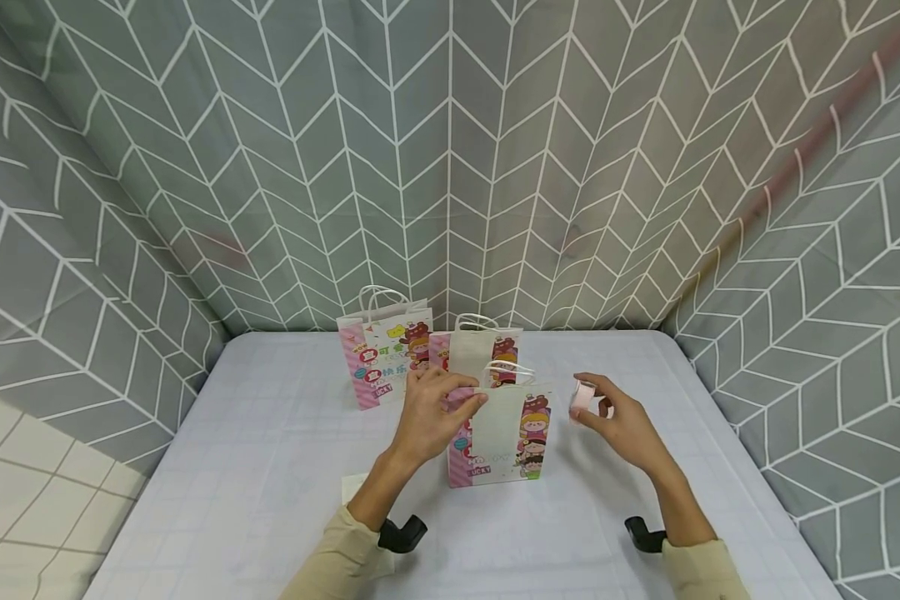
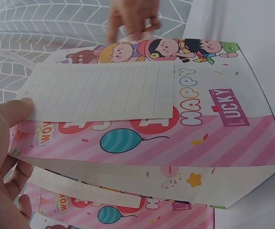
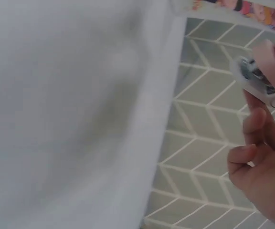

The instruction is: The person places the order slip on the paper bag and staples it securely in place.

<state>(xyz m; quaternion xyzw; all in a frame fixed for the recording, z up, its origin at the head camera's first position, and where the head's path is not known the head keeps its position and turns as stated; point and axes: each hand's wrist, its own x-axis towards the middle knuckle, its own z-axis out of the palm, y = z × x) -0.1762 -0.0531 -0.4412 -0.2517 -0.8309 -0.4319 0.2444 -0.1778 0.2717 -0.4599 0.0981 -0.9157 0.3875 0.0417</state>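
Note:
My left hand [image 1: 429, 417] pinches the top edge of the front paper gift bag [image 1: 461, 477], which stands upright with pink stripes and cartoon figures. A ruled checklist sheet [image 2: 104, 93] with small boxes lies flat against the bag's front. In the left wrist view the thumb presses the sheet's top end and the other fingers go behind the bag. Right of the bag, my right hand [image 1: 622, 421] holds a small pink-and-white device [image 1: 582, 398] between thumb and fingers, apart from the bag. Its curved pink band and metal parts [image 3: 266, 71] show in the right wrist view; its exact kind is unclear.
Two similar gift bags with white rope handles stand behind, one at the left [image 1: 382, 354] and one in the middle [image 1: 438, 350]. A pale paper sheet [image 1: 352, 487] lies partly beneath my left forearm. Patterned curtains [image 1: 450, 167] enclose the white table [image 1: 270, 450].

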